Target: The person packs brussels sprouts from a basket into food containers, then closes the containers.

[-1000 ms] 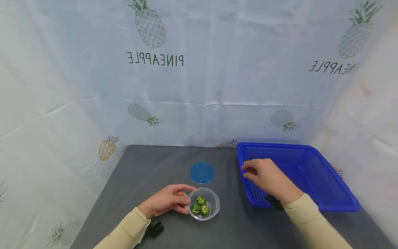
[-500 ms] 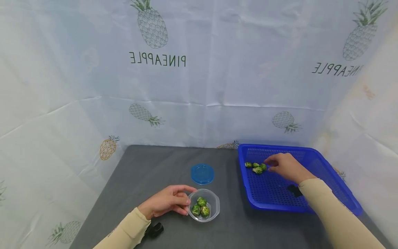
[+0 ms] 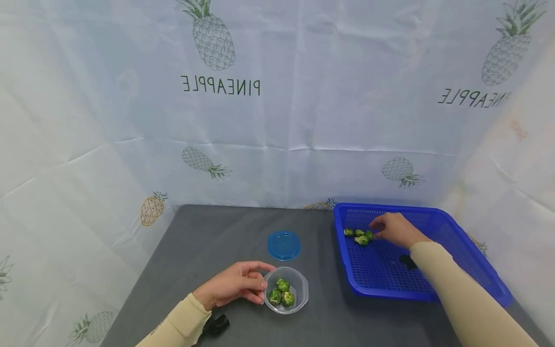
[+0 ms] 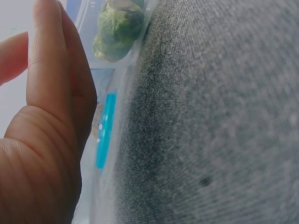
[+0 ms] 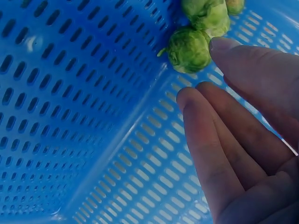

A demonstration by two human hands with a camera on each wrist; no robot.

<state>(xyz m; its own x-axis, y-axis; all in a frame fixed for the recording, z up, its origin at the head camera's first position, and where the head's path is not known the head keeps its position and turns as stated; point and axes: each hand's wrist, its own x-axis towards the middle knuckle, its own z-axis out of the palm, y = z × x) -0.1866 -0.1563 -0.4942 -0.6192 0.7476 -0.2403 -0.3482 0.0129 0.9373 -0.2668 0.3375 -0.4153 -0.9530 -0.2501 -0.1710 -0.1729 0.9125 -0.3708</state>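
Note:
My left hand grips the left side of a clear plastic bowl, index finger along the rim and thumb at the wall. Inside the bowl lie three Brussels sprouts; one sprout shows through the wall in the left wrist view. My right hand is inside the blue basket, beside several Brussels sprouts in its far left corner. In the right wrist view, my right thumb is right beside a sprout, and its fingers are parted from the thumb with nothing between them.
A round blue lid lies on the grey table just beyond the bowl. White curtains printed with pineapples stand at the back and both sides. The basket's raised rim surrounds my right hand.
My right hand has moved right and away from the basket's left rim, uncovering the sprouts, then stayed beside them. The left hand keeps holding the bowl in place.

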